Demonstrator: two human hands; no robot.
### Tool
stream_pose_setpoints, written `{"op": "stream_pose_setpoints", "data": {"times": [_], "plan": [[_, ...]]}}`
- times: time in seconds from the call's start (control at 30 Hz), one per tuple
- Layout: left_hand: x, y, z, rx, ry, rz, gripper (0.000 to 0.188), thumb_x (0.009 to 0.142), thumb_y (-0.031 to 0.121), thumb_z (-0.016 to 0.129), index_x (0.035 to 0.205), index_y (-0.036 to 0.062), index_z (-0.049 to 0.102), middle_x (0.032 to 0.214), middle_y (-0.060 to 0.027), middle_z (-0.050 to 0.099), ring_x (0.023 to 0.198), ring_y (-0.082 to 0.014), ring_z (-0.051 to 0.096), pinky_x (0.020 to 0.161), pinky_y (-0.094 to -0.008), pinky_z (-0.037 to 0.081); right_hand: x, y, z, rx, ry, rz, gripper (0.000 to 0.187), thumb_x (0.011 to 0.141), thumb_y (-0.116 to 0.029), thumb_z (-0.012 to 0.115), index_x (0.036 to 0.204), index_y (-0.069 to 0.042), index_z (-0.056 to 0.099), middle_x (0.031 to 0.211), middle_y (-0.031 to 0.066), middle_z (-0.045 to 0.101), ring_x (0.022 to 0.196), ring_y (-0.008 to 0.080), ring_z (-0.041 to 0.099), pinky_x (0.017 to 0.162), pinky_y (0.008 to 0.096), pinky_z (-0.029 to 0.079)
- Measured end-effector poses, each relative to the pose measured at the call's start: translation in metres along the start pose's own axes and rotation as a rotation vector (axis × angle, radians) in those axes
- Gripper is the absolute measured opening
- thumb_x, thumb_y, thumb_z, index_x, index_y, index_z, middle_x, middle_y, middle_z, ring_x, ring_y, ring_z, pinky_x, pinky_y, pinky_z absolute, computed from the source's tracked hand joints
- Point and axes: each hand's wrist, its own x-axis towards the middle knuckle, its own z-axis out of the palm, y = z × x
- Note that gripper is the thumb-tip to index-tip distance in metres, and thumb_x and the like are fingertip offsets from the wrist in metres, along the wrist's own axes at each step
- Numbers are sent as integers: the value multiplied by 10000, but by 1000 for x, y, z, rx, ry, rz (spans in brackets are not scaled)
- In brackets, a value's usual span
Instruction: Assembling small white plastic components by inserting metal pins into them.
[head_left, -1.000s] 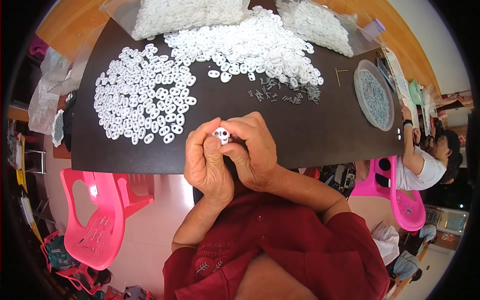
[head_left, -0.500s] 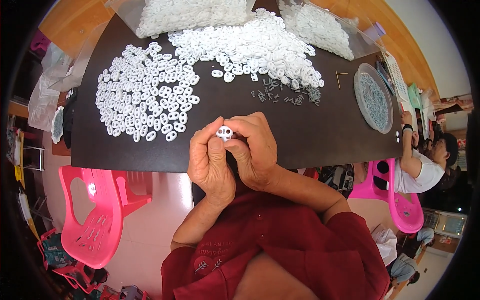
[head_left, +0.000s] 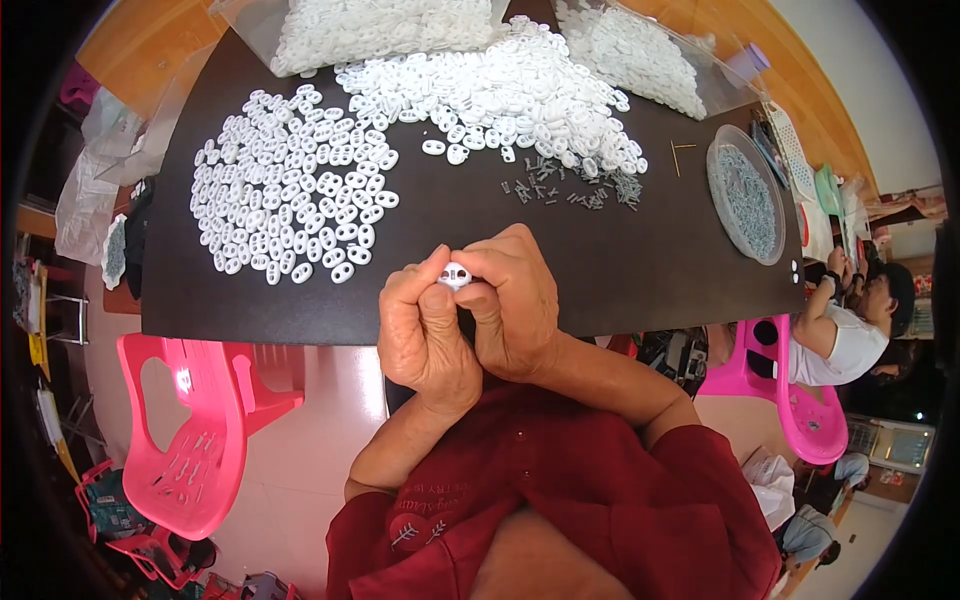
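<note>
A small white plastic cord lock (head_left: 455,275), oval with two dark holes, is pinched between both my hands over the table's near edge. The fingers and thumb of my left hand (head_left: 425,325) are closed on its left side. My right hand (head_left: 515,290) grips it from the right, the thumb below and curled fingers above. Fingertips cover much of the piece. Ahead to the left, many similar white two-holed pieces (head_left: 290,190) lie spread out. Beyond my hands rises a heap of white parts (head_left: 500,95), with loose small grey springs (head_left: 575,185) at its near edge.
Clear bags of white parts (head_left: 390,30) sit at the table's far side. On the right stands a round tub of grey springs (head_left: 745,195), near a thin brass-coloured piece (head_left: 680,158). Pink chairs (head_left: 190,430) flank the table; another person (head_left: 840,325) sits at the right.
Both hands have shifted slightly nearer to me and right, still pinching the white piece, which looks tilted differently. The other person's arms at the right have moved a little.
</note>
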Motion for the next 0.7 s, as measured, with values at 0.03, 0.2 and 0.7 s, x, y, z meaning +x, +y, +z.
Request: {"op": "stream_pose_setpoints", "data": {"times": [0.03,0.2,0.7], "plan": [[0,0,-1,28,-10,23,209,940,114,505,1038,-52,588,831,-55,562,744,-109,501,667,-235,428,0,0,-1,-6,-16,-24,165,869,-63,559,1001,33,535,834,127,567,638,225,496,552,310,400],[-3,-3,-2,2,-13,18,198,940,114,504,1023,-48,583,824,-55,560,723,-106,498,645,-231,427,-5,2,1,-9,-6,-38,168,870,-59,556,1003,39,529,808,126,561,614,220,490,527,313,392],[3,-1,-4,-185,26,-187,193,946,122,499,1014,-35,590,854,-23,548,744,-64,492,675,-204,427,3,2,4,54,-72,43,229,831,-80,615,1020,23,537,837,110,572,648,205,479,538,295,390]]}}
